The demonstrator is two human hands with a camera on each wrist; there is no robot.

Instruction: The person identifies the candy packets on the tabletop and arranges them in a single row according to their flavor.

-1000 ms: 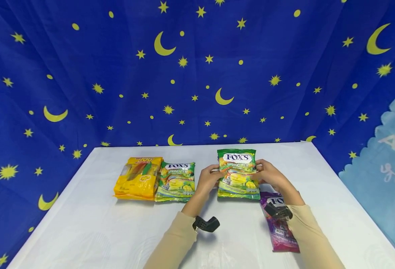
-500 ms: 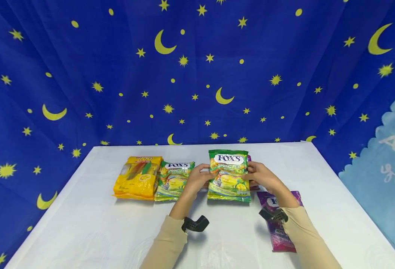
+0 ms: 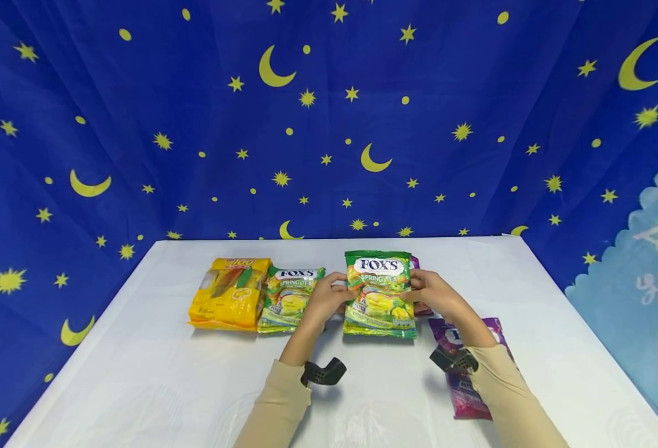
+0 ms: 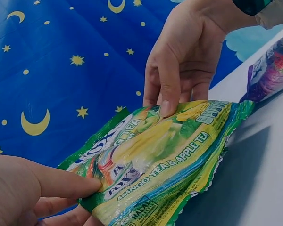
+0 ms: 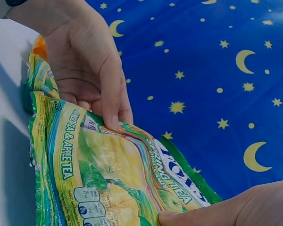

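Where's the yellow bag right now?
In the head view, the yellow bag lies left of centre on the table, just left of the green bag nobody holds.

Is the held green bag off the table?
Yes, off: left hand and right hand hold the bag above its shadow on the table.

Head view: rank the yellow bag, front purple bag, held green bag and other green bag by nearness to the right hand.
1. Held green bag: gripped by the right hand.
2. Front purple bag: right side, partly hidden by the sleeve.
3. Other green bag: left of the held one.
4. Yellow bag: farthest left.
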